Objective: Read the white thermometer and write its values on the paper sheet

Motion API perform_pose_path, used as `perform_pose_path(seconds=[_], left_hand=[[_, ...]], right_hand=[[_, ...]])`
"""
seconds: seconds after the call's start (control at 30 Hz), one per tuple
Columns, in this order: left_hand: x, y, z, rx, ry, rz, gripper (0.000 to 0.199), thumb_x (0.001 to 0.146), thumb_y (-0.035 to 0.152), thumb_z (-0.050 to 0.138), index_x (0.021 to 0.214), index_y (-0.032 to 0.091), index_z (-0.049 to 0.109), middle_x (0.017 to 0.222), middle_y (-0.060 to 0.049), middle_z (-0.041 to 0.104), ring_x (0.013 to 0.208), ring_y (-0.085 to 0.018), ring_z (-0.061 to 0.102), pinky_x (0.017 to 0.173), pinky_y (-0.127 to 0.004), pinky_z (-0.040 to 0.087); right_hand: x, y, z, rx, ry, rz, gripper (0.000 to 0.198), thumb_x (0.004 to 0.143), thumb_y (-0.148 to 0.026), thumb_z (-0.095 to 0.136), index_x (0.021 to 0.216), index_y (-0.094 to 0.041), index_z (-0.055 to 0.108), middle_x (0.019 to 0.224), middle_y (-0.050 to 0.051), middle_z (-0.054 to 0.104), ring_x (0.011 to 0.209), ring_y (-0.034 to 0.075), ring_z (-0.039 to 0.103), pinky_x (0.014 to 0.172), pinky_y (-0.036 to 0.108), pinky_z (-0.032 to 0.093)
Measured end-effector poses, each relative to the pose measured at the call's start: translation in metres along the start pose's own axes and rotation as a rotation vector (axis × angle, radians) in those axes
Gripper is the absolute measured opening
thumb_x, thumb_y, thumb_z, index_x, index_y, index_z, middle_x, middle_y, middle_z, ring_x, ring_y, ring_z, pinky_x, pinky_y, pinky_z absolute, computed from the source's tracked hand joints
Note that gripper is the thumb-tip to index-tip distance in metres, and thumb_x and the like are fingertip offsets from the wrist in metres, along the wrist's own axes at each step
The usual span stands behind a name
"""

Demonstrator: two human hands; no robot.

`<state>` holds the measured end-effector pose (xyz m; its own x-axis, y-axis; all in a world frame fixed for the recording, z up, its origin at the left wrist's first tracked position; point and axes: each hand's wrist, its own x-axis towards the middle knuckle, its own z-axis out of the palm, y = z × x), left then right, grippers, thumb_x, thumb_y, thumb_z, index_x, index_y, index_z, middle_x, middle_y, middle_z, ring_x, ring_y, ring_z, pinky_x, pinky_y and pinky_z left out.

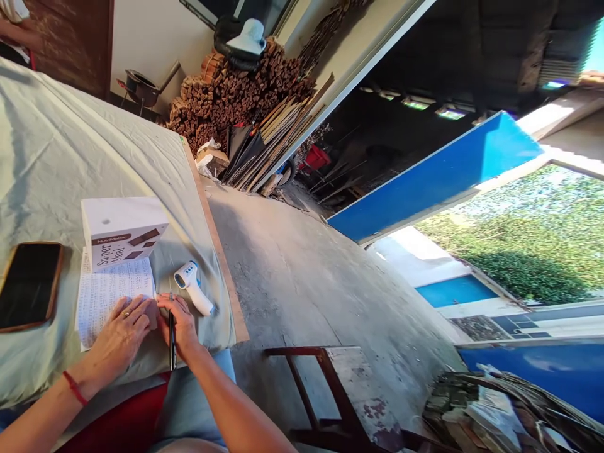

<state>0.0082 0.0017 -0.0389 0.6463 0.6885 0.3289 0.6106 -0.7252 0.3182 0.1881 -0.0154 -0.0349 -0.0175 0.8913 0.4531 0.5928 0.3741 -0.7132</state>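
Note:
My left hand (120, 336) lies flat on a sheet of handwritten paper (101, 292) on the cloth-covered table (51, 151); it wears a ring and a red wrist thread. My right hand (179, 324) rests beside it at the paper's lower right corner, fingers closed on a thin dark pen (172, 340). A white infrared thermometer (192, 286) lies just right of that hand. A white carton printed "Super Meal" (120, 233) stands on the paper's far end. A black phone (28, 286) in a brown case lies to the left.
The table's wooden edge (219, 251) runs along a bare concrete floor (306, 283). A wooden chair (340, 390) stands near my right arm. Stacked firewood (236, 88) and leaning planks fill the far wall. Another person's arm (19, 34) shows at top left.

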Motion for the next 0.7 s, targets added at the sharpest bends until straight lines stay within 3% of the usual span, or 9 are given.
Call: perform_pose_path(seconds=[0.07, 0.17, 0.27, 0.37, 0.47, 0.53, 0.6, 0.7], left_hand=[[0.005, -0.002, -0.009, -0.057, -0.052, -0.003, 0.029, 0.095, 0.027, 0.039, 0.105, 0.019, 0.065, 0.134, -0.012, 0.063, 0.131, -0.028, 0.054, 0.112, -0.053, 0.039], [0.014, -0.008, -0.027, -0.187, -0.116, -0.049, 0.045, 0.095, 0.020, 0.031, 0.134, 0.018, 0.053, 0.133, -0.011, 0.064, 0.123, -0.023, 0.060, 0.107, -0.045, 0.045], [0.024, -0.019, -0.044, -0.343, -0.208, -0.100, 0.050, 0.092, 0.015, 0.028, 0.135, 0.017, 0.053, 0.131, -0.010, 0.066, 0.119, -0.020, 0.062, 0.102, -0.036, 0.049], [0.030, -0.028, -0.057, -0.438, -0.283, -0.197, 0.047, 0.089, 0.023, 0.036, 0.130, 0.019, 0.058, 0.130, -0.009, 0.066, 0.118, -0.022, 0.063, 0.101, -0.037, 0.049], [0.034, -0.035, -0.066, -0.546, -0.357, -0.283, 0.050, 0.089, 0.035, 0.040, 0.133, 0.019, 0.056, 0.128, -0.009, 0.067, 0.113, -0.022, 0.064, 0.095, -0.035, 0.051], [0.035, -0.038, -0.072, -0.619, -0.398, -0.302, 0.053, 0.090, 0.038, 0.037, 0.136, 0.019, 0.053, 0.123, -0.008, 0.068, 0.109, -0.020, 0.065, 0.091, -0.032, 0.052], [0.035, -0.039, -0.076, -0.654, -0.422, -0.299, 0.054, 0.091, 0.039, 0.034, 0.139, 0.020, 0.051, 0.120, -0.007, 0.069, 0.107, -0.019, 0.064, 0.091, -0.031, 0.052], [0.033, -0.036, -0.077, -0.623, -0.443, -0.278, 0.055, 0.090, 0.038, 0.037, 0.140, 0.020, 0.049, 0.124, -0.008, 0.067, 0.109, -0.019, 0.064, 0.094, -0.034, 0.051]], right_hand=[[-0.001, 0.002, 0.000, -0.009, -0.034, 0.022, 0.032, 0.078, -0.010, 0.057, 0.103, -0.026, 0.070, 0.111, 0.006, 0.074, 0.110, 0.022, 0.066, 0.100, 0.039, 0.052], [0.003, 0.003, -0.007, -0.028, -0.102, 0.044, 0.037, 0.075, -0.010, 0.059, 0.107, -0.025, 0.070, 0.111, 0.006, 0.073, 0.109, 0.024, 0.066, 0.100, 0.042, 0.051], [0.021, 0.000, -0.022, -0.034, -0.237, 0.072, 0.034, 0.073, -0.011, 0.062, 0.103, -0.025, 0.070, 0.104, 0.005, 0.073, 0.103, 0.025, 0.068, 0.097, 0.043, 0.052], [0.055, -0.004, -0.035, 0.093, -0.304, 0.236, 0.015, 0.078, -0.028, 0.068, 0.093, -0.024, 0.069, 0.090, 0.003, 0.073, 0.089, 0.023, 0.070, 0.087, 0.041, 0.056], [0.101, -0.004, -0.031, 0.298, -0.045, 0.349, 0.042, 0.074, -0.044, 0.075, 0.109, -0.024, 0.063, 0.121, 0.007, 0.068, 0.107, 0.027, 0.066, 0.092, 0.045, 0.055], [0.130, -0.003, -0.019, 0.409, 0.074, 0.304, 0.066, 0.063, -0.048, 0.082, 0.120, -0.025, 0.056, 0.135, 0.008, 0.060, 0.123, 0.030, 0.058, 0.103, 0.048, 0.049], [0.153, -0.002, -0.004, 0.501, 0.076, 0.238, 0.081, 0.054, -0.051, 0.087, 0.122, -0.025, 0.052, 0.134, 0.008, 0.060, 0.129, 0.030, 0.054, 0.108, 0.049, 0.045], [0.173, 0.000, 0.014, 0.640, -0.069, 0.201, 0.086, 0.051, -0.056, 0.087, 0.122, -0.025, 0.051, 0.122, 0.008, 0.066, 0.117, 0.029, 0.061, 0.100, 0.048, 0.052]])
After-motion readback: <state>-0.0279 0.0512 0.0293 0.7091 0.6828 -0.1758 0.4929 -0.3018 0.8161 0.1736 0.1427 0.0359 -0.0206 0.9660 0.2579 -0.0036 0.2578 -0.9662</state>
